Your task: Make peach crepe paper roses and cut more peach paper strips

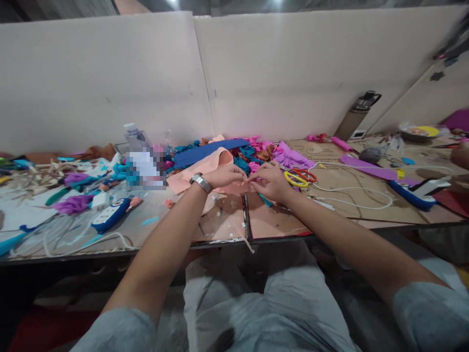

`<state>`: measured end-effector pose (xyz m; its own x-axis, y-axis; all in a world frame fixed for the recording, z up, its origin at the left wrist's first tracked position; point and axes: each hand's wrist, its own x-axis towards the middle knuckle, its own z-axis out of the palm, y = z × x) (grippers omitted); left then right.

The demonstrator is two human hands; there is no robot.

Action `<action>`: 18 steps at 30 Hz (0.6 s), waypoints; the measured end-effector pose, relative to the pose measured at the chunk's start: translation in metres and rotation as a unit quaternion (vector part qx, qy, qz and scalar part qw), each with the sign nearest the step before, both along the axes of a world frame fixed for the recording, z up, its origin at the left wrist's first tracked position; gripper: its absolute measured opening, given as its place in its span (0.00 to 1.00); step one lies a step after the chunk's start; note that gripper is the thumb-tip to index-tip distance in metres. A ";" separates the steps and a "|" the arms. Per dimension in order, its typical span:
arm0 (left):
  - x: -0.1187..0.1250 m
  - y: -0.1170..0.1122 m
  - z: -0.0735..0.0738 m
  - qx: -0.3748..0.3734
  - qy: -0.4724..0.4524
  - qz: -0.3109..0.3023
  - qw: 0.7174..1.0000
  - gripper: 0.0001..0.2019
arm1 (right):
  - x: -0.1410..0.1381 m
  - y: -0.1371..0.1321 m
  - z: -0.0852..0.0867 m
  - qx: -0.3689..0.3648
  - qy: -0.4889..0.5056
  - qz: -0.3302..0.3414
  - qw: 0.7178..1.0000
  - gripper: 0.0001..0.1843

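Note:
A peach sheet of thin material, crepe paper or cloth [200, 167], lies curled on the table under and beside my left hand [227, 177]. The fingers of that hand are pinched together on the sheet's right edge. My right hand [271, 180] meets it there, thumb and forefinger closed at the same edge; the exact hold is too small to make out. A blue strip [205, 152] lies behind the peach sheet. Around it is a heap of crumpled teal, pink and brown pieces [252, 152]. Scissors with yellow and red-orange handles [296, 179] rest just right of my right hand.
Blue-and-white power strips [110, 215] with white cables lie at left and right. A clear bottle [134, 134] stands at back left, a dark flask [353, 117] at back right. Wooden sticks [47, 178] are scattered far left. The table's front edge runs before my lap.

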<state>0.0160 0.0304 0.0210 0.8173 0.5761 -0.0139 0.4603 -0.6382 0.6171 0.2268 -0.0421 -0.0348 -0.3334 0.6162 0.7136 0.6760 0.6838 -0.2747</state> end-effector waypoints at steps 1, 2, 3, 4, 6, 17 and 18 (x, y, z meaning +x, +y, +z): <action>0.000 0.000 0.000 0.002 -0.006 0.008 1.000 0.16 | 0.000 0.000 0.000 -0.001 -0.002 -0.002 1.000 0.05; 0.000 0.000 -0.001 0.004 -0.010 0.013 1.000 0.17 | 0.000 0.000 0.000 -0.005 -0.003 -0.005 1.000 0.05; 0.001 0.000 -0.001 0.004 -0.011 0.015 1.000 0.18 | 0.000 0.000 0.000 -0.011 -0.002 -0.008 1.000 0.05; 0.001 0.000 -0.001 0.004 -0.009 0.014 1.000 0.18 | 0.000 0.000 0.000 -0.016 0.001 -0.010 1.000 0.05; 0.002 -0.001 -0.001 0.003 -0.003 0.006 1.000 0.18 | 0.000 0.000 -0.001 -0.026 0.010 -0.013 1.000 0.05; 0.005 -0.007 0.000 0.039 -0.008 -0.005 0.999 0.18 | 0.003 0.005 -0.006 -0.042 0.022 -0.030 0.998 0.06; 0.006 -0.006 -0.001 0.042 -0.009 -0.006 0.999 0.18 | 0.003 0.006 -0.006 -0.043 0.022 -0.032 0.998 0.06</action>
<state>0.0215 0.0239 0.0204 0.8241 0.5644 0.0490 0.4411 -0.6935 0.5697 0.2299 -0.0366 -0.0409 -0.2610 0.6943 0.6707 0.7035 0.6126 -0.3604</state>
